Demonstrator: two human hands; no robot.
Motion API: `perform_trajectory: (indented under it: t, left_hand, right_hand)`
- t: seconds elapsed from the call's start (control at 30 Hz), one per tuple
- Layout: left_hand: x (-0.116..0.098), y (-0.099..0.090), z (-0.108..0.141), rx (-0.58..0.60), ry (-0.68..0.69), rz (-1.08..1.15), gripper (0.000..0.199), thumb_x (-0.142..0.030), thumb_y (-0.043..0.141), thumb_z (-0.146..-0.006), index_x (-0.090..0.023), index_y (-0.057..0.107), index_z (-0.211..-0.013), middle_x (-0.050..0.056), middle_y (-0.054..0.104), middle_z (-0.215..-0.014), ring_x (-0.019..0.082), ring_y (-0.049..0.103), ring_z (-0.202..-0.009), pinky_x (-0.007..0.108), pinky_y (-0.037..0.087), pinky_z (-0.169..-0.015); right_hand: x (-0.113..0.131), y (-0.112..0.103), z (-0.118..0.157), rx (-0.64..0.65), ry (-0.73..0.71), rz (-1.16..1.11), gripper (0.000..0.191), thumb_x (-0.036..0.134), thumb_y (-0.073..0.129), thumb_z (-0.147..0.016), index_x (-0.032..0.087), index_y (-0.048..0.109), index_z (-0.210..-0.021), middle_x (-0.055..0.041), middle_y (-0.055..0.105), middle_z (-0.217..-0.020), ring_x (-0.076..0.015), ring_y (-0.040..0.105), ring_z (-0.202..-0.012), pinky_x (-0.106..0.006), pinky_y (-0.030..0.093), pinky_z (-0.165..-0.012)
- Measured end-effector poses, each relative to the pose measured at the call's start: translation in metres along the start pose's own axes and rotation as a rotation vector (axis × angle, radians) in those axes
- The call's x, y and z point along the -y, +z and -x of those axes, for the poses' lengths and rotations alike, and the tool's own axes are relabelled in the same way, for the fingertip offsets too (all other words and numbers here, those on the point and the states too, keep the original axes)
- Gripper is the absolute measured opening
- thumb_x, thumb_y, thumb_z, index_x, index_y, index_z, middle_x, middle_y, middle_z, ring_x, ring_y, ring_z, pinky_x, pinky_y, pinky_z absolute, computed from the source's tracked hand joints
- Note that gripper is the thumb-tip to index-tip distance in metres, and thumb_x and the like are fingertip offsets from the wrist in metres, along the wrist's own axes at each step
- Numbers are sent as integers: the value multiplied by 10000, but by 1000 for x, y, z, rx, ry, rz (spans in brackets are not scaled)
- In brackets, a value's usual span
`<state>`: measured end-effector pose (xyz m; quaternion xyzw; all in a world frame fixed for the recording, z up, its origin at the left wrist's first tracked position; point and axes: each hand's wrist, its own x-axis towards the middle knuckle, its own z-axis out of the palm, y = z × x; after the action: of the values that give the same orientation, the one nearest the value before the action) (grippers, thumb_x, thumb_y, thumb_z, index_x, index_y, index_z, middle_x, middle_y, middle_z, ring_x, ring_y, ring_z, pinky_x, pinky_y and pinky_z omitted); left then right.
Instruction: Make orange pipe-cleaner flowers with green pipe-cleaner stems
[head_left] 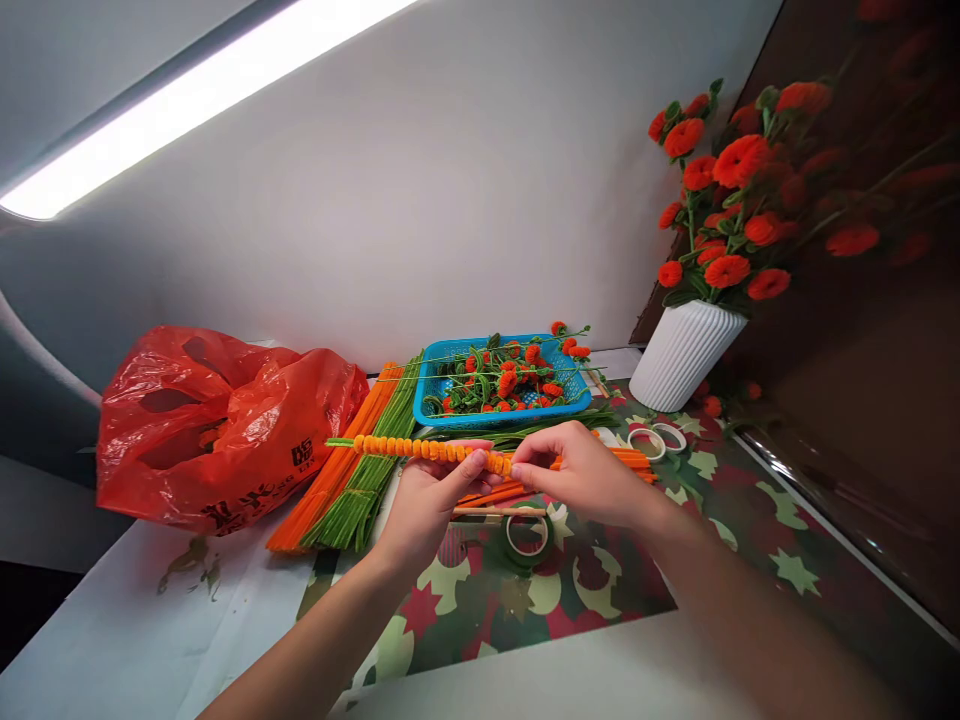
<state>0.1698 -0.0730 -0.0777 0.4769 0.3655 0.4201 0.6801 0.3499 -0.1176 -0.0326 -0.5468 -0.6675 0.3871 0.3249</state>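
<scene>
An orange pipe cleaner is wound in tight coils along a thin rod, with a green tip sticking out at its left end. It lies nearly level across my view. My left hand is closed around the coils, thumb on top, right of their middle. At the right end, the thumb and fingers of my right hand pinch the last turns. Behind and below my hands lie loose orange pipe cleaners. A roll of green tape is on the patterned mat just below them.
Orange and green pipe cleaner bundles lie left, beside a red plastic bag. A blue basket holds small orange flowers. To the right stand a white ribbed vase of orange flowers and two pale tape rolls.
</scene>
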Motion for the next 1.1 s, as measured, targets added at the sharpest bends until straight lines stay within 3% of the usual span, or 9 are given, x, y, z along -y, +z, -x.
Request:
perform_trajectory:
  t: [0.27, 0.63, 0.87, 1.1]
  left_hand:
    - [-11, -2, -5, -118, 49, 78, 318, -352, 813, -662, -118, 730, -861, 39, 734, -699, 117, 674, -621, 190, 566, -648]
    - [-8, -3, -3, -77, 52, 52, 260, -313, 790, -707, -132, 731, -885, 36, 745, -733, 115, 679, -629, 191, 562, -645]
    - [0, 2, 3, -22, -9, 1, 273, -325, 769, -725, -132, 717, -911, 55, 750, -701, 169, 710, -685, 242, 575, -685]
    - [-5, 0, 1, -105, 54, -28, 335, -365, 770, -708, -118, 720, -929, 71, 750, -734, 193, 710, -693, 293, 580, -717]
  right_hand:
    - [0, -12, 1, 50, 46, 65, 252, 326, 521, -852, 156, 630, -702, -3, 578, -628, -118, 494, -574, -221, 341, -504]
    - [0, -10, 1, 26, 48, 71, 261, 314, 521, -848, 154, 625, -669, 20, 514, -570, -103, 421, -539, -227, 304, -485]
    - [1, -6, 2, 55, 39, 42, 271, 308, 508, -851, 147, 636, -675, 23, 476, -569, -99, 386, -532, -235, 267, -468]
    - [0, -11, 3, 76, 54, 85, 285, 360, 527, -845, 159, 598, -656, 26, 499, -588, -98, 392, -530, -227, 276, -466]
